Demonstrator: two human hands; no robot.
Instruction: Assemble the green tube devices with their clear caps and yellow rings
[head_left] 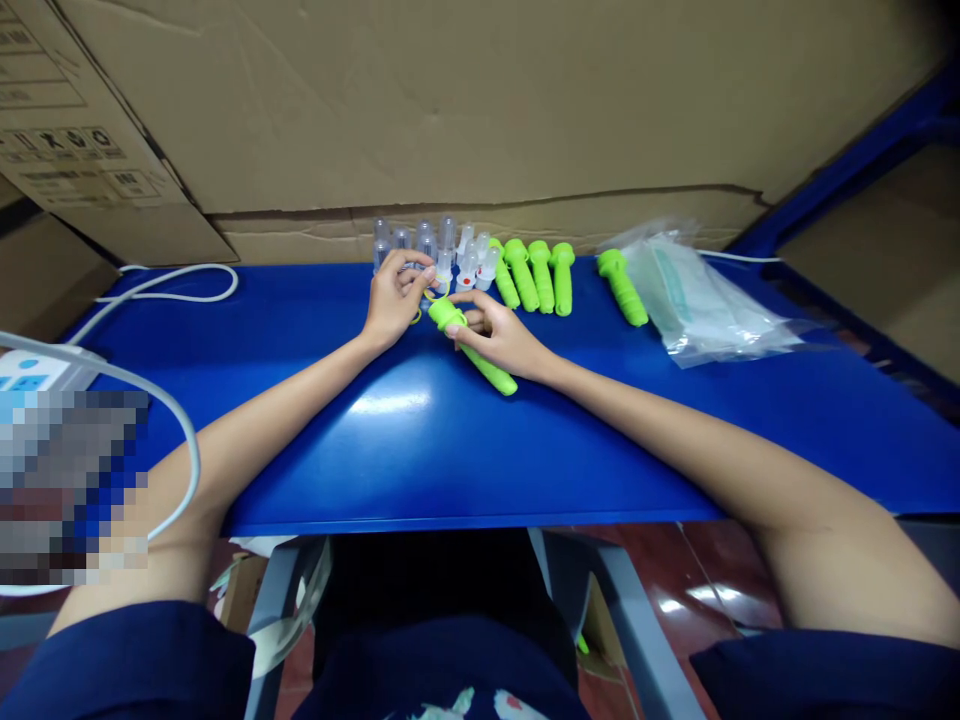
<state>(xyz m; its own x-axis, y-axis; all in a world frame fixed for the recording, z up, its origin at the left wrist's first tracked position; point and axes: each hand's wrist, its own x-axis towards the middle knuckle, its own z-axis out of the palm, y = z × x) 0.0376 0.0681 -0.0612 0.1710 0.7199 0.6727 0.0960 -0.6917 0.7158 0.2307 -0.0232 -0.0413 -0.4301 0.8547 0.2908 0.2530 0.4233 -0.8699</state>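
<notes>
My right hand (510, 338) is wrapped round a bright green tapered grip-like piece (487, 368), which slants down toward me with its knobbed end up and to the left. Close to that knobbed end, my left hand (393, 302) has its thumb and fingertips pinched on a thin yellow ring (436, 291). A second yellow loop (416, 317) shows just below those fingers. Behind both hands stand several clear plastic tubes (448, 232), some with white bases, one bearing a red dot. Right of them several more green pieces (540, 275) lie in a row.
A separate green piece (624, 290) lies beside a clear plastic bag (694, 300) on the blue tabletop (360, 450). Cardboard (480, 110) walls the back. A white cable (172, 275) and a white device (45, 370) are at the left, partly behind a pixelated patch.
</notes>
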